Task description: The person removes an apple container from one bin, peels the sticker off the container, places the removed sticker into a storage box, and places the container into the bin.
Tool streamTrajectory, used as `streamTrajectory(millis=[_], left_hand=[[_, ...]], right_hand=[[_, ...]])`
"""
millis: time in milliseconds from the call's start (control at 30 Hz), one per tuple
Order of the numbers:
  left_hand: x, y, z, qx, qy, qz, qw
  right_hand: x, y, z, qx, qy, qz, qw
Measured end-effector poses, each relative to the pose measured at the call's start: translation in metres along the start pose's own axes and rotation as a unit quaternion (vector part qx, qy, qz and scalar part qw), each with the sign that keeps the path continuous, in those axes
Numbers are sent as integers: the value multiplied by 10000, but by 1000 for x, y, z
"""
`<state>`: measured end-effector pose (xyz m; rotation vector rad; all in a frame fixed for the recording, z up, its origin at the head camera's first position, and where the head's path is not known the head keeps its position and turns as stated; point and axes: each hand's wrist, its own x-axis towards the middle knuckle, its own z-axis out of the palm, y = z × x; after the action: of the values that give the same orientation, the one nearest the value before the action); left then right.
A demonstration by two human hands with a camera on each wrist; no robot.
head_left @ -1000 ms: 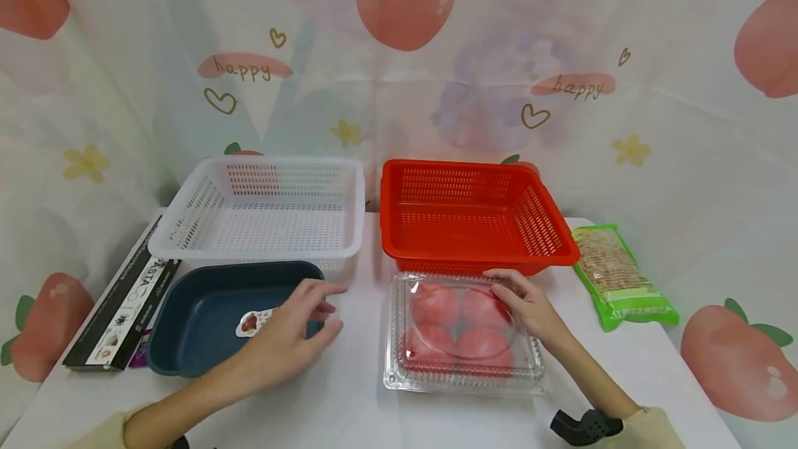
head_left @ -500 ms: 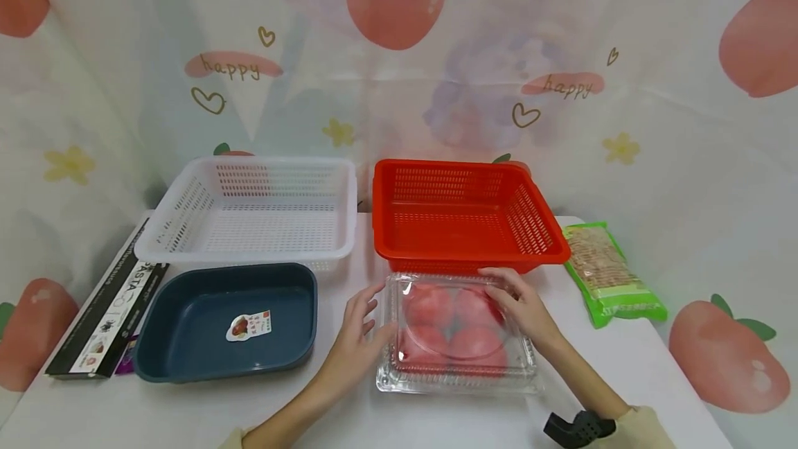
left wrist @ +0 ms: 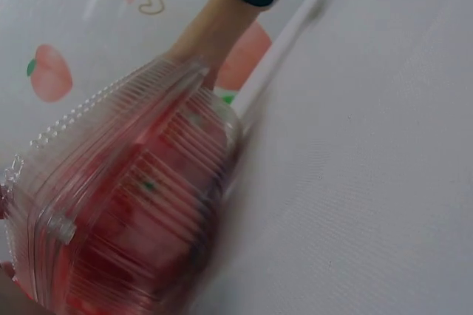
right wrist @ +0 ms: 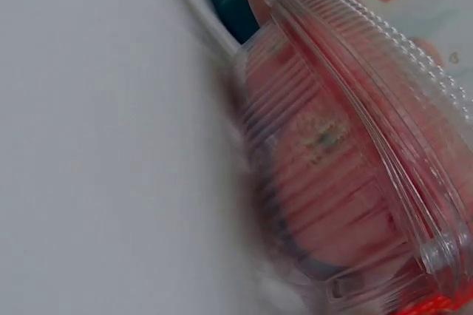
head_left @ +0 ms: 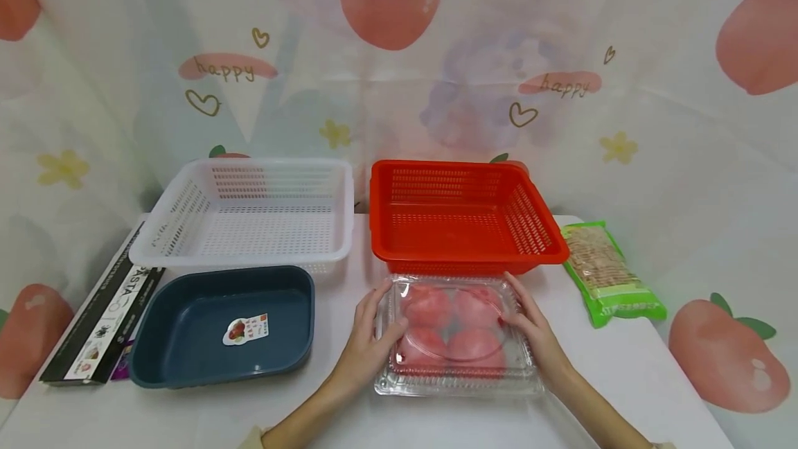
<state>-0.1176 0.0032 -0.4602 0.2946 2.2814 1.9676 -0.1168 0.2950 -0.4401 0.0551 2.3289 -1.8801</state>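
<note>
Nearest the camera, both hands are on the clear clamshell box [head_left: 458,335] of four red fruits, which sits on the white table [head_left: 630,373] just in front of the red basket [head_left: 464,217]. Left hand [head_left: 368,345] has its fingers curled round the box's left edge; right hand [head_left: 536,331] clasps the right edge, thumb laid over the lid. That looks like the gripping step, box taken from both sides and not yet lifted. I'd judge the next move calls for an even, level lift, since the thin plastic could flex or pop open.

Left of the box lies the dark blue tray [head_left: 224,328], with a small sticker showing a red fruit; its writing is too small to read. Far left, a black carton [head_left: 100,321] reads "PASTA". On the right, a green bag [head_left: 611,276] carries print I can't make out. Farther back stands the white basket [head_left: 249,210], and on the backdrop cloth [head_left: 399,89] behind, "happy" appears twice.
</note>
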Motion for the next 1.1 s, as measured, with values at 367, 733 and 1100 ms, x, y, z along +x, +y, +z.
streamTrajectory(millis=[367,733,1100], left_hand=[[3,-9,12,-910,-69,-209,9956],[-3,-12,20,-1217,159,-503,9912],[1,-3,18,-1637,192,-904,9822]], right_hand=[[-8,4,11,738,-16,713,9947],[-13,11,12,940,11,623,9936],[-10,1,10,1267,-137,1083,9859]])
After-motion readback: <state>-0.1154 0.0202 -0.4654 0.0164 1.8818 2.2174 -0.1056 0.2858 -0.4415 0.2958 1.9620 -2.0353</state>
